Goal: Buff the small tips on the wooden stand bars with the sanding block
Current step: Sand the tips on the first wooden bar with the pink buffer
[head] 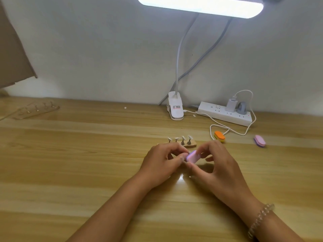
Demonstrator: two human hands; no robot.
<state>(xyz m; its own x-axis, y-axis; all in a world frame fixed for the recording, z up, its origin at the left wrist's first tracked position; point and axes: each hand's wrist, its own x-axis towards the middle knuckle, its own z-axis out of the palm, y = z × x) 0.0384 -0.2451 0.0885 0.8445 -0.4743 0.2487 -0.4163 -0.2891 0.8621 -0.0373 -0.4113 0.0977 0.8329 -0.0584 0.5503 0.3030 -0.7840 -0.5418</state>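
Beaded bracelet [260, 219] on the wrist, the right hand [218, 165] pinches the pink sanding block [193, 157] between thumb and curled fingers, probably angled for rubbing. The left hand [162, 163] curls, its fingertips [183, 156] closed against the block's end; whether they hold a tip I cannot tell. Just beyond the fingers stands the wooden stand bar [190, 145], its small tips [183, 137] upright, within easy reach.
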